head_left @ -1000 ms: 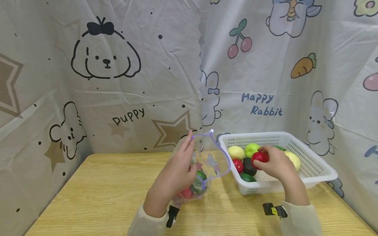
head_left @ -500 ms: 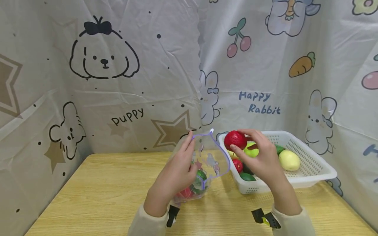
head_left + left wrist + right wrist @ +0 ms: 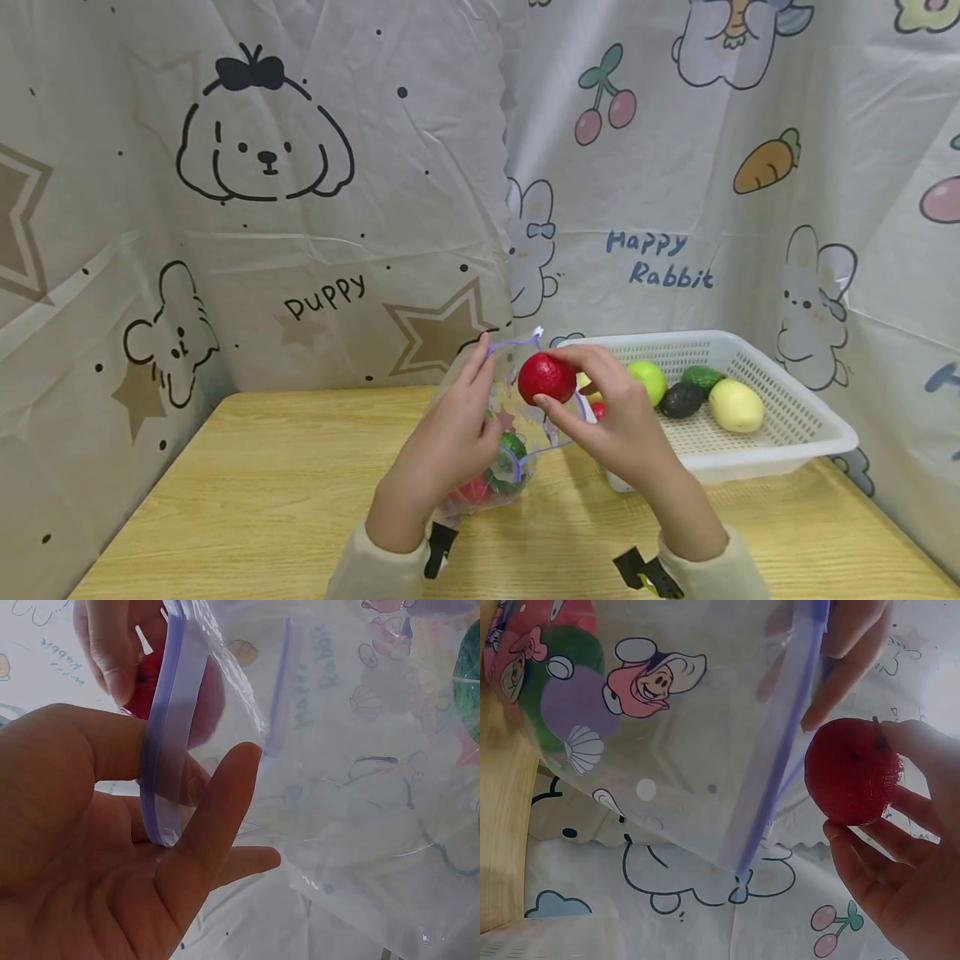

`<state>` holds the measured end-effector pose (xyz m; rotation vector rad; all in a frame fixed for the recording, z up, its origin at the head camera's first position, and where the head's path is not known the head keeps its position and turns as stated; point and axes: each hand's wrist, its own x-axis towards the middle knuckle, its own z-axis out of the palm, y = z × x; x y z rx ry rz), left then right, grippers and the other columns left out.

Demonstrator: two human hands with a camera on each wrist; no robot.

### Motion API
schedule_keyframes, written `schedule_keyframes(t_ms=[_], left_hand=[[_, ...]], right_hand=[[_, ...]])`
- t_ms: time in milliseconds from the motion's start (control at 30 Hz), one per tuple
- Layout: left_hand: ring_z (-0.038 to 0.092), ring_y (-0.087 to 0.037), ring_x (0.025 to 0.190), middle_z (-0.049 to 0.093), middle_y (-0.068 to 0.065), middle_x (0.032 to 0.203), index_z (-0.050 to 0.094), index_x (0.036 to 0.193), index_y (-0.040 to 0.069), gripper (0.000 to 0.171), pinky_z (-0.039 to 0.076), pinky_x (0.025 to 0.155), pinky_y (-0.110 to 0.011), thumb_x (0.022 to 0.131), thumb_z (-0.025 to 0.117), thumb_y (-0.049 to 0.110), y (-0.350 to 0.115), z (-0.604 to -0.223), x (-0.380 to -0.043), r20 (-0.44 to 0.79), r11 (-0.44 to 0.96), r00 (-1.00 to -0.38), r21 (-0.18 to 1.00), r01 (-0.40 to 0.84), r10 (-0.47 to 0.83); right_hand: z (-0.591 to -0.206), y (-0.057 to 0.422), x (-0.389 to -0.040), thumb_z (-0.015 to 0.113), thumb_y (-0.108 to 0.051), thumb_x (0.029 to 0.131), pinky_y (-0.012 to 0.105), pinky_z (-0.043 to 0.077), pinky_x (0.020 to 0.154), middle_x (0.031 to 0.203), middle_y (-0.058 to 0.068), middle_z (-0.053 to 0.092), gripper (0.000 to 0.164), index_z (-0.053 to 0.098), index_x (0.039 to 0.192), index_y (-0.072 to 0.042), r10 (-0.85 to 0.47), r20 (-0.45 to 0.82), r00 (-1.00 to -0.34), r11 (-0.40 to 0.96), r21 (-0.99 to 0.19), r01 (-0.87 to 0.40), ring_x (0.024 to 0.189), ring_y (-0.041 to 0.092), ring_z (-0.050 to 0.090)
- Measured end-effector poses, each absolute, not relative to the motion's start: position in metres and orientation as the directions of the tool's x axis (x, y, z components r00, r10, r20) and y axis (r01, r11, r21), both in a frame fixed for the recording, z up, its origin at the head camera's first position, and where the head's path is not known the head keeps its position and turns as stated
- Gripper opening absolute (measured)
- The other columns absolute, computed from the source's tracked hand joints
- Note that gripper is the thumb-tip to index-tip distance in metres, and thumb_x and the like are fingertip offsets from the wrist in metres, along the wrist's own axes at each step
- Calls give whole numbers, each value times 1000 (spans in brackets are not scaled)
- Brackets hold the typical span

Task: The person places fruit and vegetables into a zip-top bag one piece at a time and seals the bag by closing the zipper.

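Observation:
My left hand (image 3: 450, 450) grips the purple zip edge of a clear printed zip bag (image 3: 705, 772), keeping its mouth spread apart. Through the plastic, a red item (image 3: 471, 490) and a green item (image 3: 512, 450) show at the bottom. A shiny red apple (image 3: 546, 379) is pinched between the thumb and fingers of my right hand (image 3: 626, 421), right at the bag's mouth. In the left wrist view, part of the apple appears through the plastic beside the purple zip. My right hand partly hides the bag's far edge in the head view.
A white plastic basket (image 3: 810, 446) stands to the right on the wooden table (image 3: 247, 500). In it lie a green apple (image 3: 648, 382), a dark avocado (image 3: 681, 401), a green vegetable (image 3: 703, 379) and a pale yellow fruit (image 3: 737, 406). Printed cloth (image 3: 420, 208) rises behind.
My right hand has lifted the red apple out of the basket and carried it left to the bag's mouth. My left hand has stayed in place on the bag.

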<state>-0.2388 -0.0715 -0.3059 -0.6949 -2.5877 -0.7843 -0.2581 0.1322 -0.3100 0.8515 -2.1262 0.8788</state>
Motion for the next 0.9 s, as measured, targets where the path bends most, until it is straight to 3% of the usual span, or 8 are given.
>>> schedule_keyframes(t_ms=[167, 300, 400, 567, 700, 800, 900], left_hand=[[49, -12, 67, 8, -5, 160, 28, 145, 1, 72, 42, 44, -14, 82, 61, 6, -72, -305, -238, 454, 731, -819, 415, 543, 351], [53, -13, 80, 9, -6, 160, 29, 145, 0, 70, 42, 45, -14, 82, 60, 6, -72, -304, -238, 458, 729, -817, 414, 545, 351], [54, -13, 79, 10, -7, 160, 29, 144, -1, 69, 41, 44, -15, 82, 59, 5, -73, -304, -238, 465, 726, -811, 409, 553, 355], [44, -8, 55, 10, -7, 160, 29, 144, -1, 69, 41, 44, -14, 82, 58, 5, -73, -304, -237, 465, 729, -811, 406, 552, 355], [39, -7, 50, 10, -7, 160, 30, 144, -1, 69, 43, 44, -14, 82, 59, 5, -73, -304, -237, 468, 726, -809, 407, 555, 357], [44, -8, 55, 10, -7, 160, 31, 143, -1, 69, 44, 45, -15, 81, 59, 5, -74, -304, -237, 465, 723, -809, 409, 556, 359], [55, -11, 76, 11, -8, 160, 31, 143, -2, 68, 45, 47, -15, 81, 59, 4, -75, -304, -237, 468, 721, -806, 407, 560, 362]], right_hand=[[-313, 129, -259, 72, -29, 78, 35, 58, 63, 115, 4, 64, 48, 58, 121, -14, -338, 756, -561, 568, -311, -762, 97, 11, 56], [-315, 127, -260, 71, -31, 79, 34, 58, 66, 117, 3, 63, 48, 58, 122, -16, -351, 733, -583, 582, -317, -749, 99, 10, 56], [-317, 126, -260, 70, -32, 80, 34, 57, 67, 119, 4, 61, 47, 57, 123, -17, -362, 717, -596, 587, -321, -743, 99, 11, 56], [-320, 124, -261, 69, -31, 80, 35, 57, 68, 121, 4, 60, 47, 56, 123, -16, -382, 702, -601, 598, -308, -740, 97, 12, 57], [-321, 123, -261, 68, -32, 81, 33, 58, 67, 121, 4, 59, 46, 56, 123, -16, -388, 693, -608, 601, -310, -737, 96, 11, 57], [-322, 122, -262, 69, -29, 81, 32, 59, 66, 121, 6, 58, 47, 56, 123, -14, -392, 689, -610, 583, -327, -744, 97, 13, 57], [-323, 121, -262, 71, -25, 80, 30, 60, 66, 121, 8, 57, 49, 55, 124, -13, -390, 681, -620, 557, -362, -748, 102, 15, 57]])
